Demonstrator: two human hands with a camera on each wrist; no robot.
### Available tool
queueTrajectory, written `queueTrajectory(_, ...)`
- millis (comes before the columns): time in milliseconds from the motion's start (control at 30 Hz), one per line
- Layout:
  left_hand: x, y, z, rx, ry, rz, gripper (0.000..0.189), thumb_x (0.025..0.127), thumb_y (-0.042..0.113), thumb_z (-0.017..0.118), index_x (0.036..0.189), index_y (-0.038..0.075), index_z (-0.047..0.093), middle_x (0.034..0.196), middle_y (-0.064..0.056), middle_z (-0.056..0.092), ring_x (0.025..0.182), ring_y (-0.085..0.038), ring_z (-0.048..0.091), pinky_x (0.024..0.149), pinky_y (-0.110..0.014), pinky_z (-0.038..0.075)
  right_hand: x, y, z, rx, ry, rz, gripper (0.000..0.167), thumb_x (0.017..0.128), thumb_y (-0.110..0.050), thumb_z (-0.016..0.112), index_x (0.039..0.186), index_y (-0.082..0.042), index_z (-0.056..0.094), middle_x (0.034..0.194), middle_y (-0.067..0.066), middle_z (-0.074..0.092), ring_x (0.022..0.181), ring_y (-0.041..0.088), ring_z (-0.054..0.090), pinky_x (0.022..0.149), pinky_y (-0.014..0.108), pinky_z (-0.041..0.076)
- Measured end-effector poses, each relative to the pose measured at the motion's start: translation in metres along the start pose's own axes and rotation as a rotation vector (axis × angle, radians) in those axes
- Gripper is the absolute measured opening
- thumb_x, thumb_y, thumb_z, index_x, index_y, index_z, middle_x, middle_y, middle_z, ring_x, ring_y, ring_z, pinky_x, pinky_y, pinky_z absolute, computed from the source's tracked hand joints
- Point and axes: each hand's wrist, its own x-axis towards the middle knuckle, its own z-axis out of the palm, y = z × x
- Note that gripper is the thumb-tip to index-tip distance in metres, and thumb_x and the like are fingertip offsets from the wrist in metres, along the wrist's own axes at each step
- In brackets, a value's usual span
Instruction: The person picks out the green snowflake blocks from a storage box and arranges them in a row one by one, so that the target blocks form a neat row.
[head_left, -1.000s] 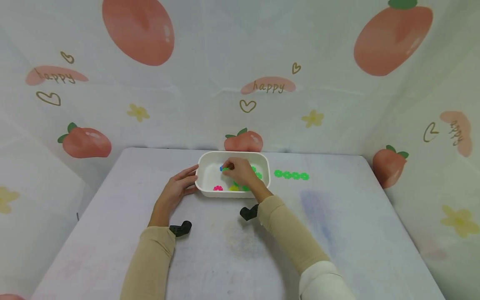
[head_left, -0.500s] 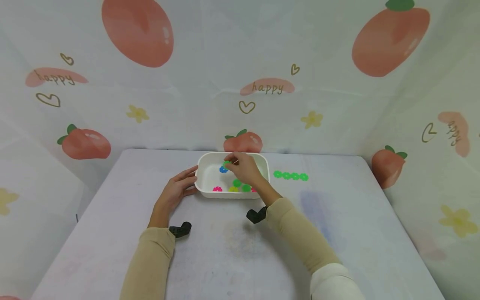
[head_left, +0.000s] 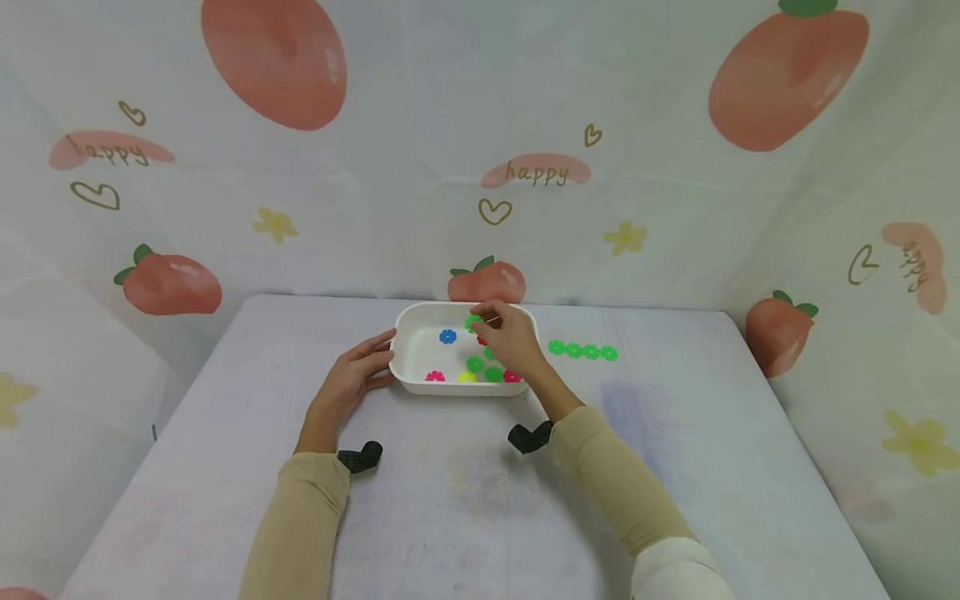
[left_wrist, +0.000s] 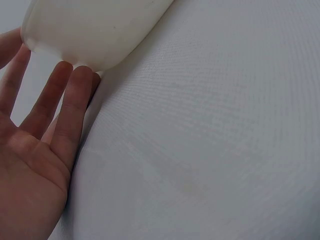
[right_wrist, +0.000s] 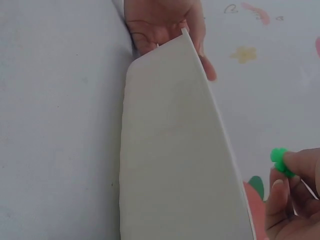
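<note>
A white plastic tray stands at the back of the table with several flower-shaped plastic pieces inside. My left hand rests against the tray's left end; in the left wrist view its outstretched fingers touch the outer wall. Above the tray's right half, my right hand pinches a green flower-shaped piece between thumb and fingertips. Among the pieces lying in the tray are a blue one, a pink one, a yellow one and green ones. The right hand covers part of the tray.
Right of the tray, a row of green flower-shaped pieces lies on the white-covered table. A fruit-printed cloth hangs behind the table. Black wrist cameras stick out from both sleeves.
My right hand has moved rightward over the tray, carrying the green piece up and away from the blue one, which now shows fully. The left hand has stayed against the tray.
</note>
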Motion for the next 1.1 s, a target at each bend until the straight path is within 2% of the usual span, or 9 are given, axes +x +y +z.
queueTrajectory(133, 0.0, -0.001, 0.001, -0.001, 0.001, -0.004, 0.055, 0.102, 0.025, 0.064, 0.154, 0.022, 0.046, 0.159, -0.008, 0.044, 0.113, -0.007, 0.066, 0.093, -0.025, 0.059, -0.006, 0.003, -0.007, 0.032, 0.02, 0.015, 0.029, 0.099, -0.02, 0.068, 0.125, -0.007, 0.068, 0.115, 0.01, 0.069, 0.104, 0.026, 0.065, 0.085, 0.026, 0.058)
queueTrajectory(267, 0.002, -0.002, 0.001, -0.003, -0.007, -0.003, 0.056, 0.102, 0.024, 0.063, 0.155, 0.021, 0.045, 0.16, -0.009, 0.043, 0.113, -0.007, 0.066, 0.094, -0.025, 0.059, -0.012, 0.009, -0.015, 0.071, 0.056, 0.042, 0.028, 0.099, -0.022, 0.068, 0.124, -0.009, 0.069, 0.113, 0.01, 0.069, 0.103, 0.025, 0.063, 0.081, 0.023, 0.055)
queueTrajectory(533, 0.003, -0.002, 0.0, -0.01, -0.01, -0.007, 0.054, 0.103, 0.023, 0.062, 0.155, 0.021, 0.046, 0.16, -0.008, 0.044, 0.113, -0.007, 0.067, 0.093, -0.025, 0.059, -0.023, 0.026, -0.039, 0.115, 0.149, 0.042, 0.023, 0.096, -0.023, 0.073, 0.116, -0.011, 0.073, 0.106, 0.013, 0.072, 0.095, 0.022, 0.064, 0.077, 0.022, 0.051)
queueTrajectory(667, 0.002, 0.0, 0.0, -0.012, -0.007, -0.009, 0.055, 0.102, 0.023, 0.063, 0.154, 0.021, 0.046, 0.16, -0.009, 0.044, 0.112, -0.007, 0.067, 0.092, -0.024, 0.059, -0.028, 0.036, -0.053, 0.123, 0.191, 0.071, 0.024, 0.095, -0.024, 0.074, 0.115, -0.011, 0.074, 0.109, 0.013, 0.072, 0.095, 0.019, 0.063, 0.075, 0.02, 0.051)
queueTrajectory(767, 0.001, 0.001, 0.0, -0.009, -0.005, -0.015, 0.055, 0.102, 0.024, 0.063, 0.154, 0.021, 0.046, 0.16, -0.008, 0.044, 0.112, -0.007, 0.067, 0.093, -0.025, 0.059, -0.034, 0.044, -0.064, 0.131, 0.221, 0.101, 0.026, 0.095, -0.026, 0.074, 0.117, -0.012, 0.073, 0.111, 0.008, 0.071, 0.095, 0.015, 0.063, 0.073, 0.018, 0.052)
queueTrajectory(900, 0.002, 0.001, 0.001, -0.008, -0.002, -0.018, 0.054, 0.102, 0.024, 0.063, 0.154, 0.022, 0.047, 0.16, -0.008, 0.044, 0.113, -0.007, 0.066, 0.094, -0.026, 0.059, -0.041, 0.055, -0.08, 0.16, 0.267, 0.132, 0.028, 0.095, -0.028, 0.074, 0.118, -0.011, 0.072, 0.104, 0.0, 0.071, 0.091, 0.013, 0.064, 0.072, 0.022, 0.056)
queueTrajectory(1100, 0.003, -0.001, -0.001, -0.019, -0.001, -0.02, 0.055, 0.102, 0.024, 0.064, 0.154, 0.023, 0.048, 0.159, -0.007, 0.045, 0.111, -0.006, 0.067, 0.095, -0.026, 0.059, -0.051, 0.066, -0.1, 0.193, 0.343, 0.196, 0.032, 0.094, -0.029, 0.075, 0.12, -0.01, 0.071, 0.1, -0.011, 0.069, 0.09, 0.009, 0.066, 0.076, 0.026, 0.059)
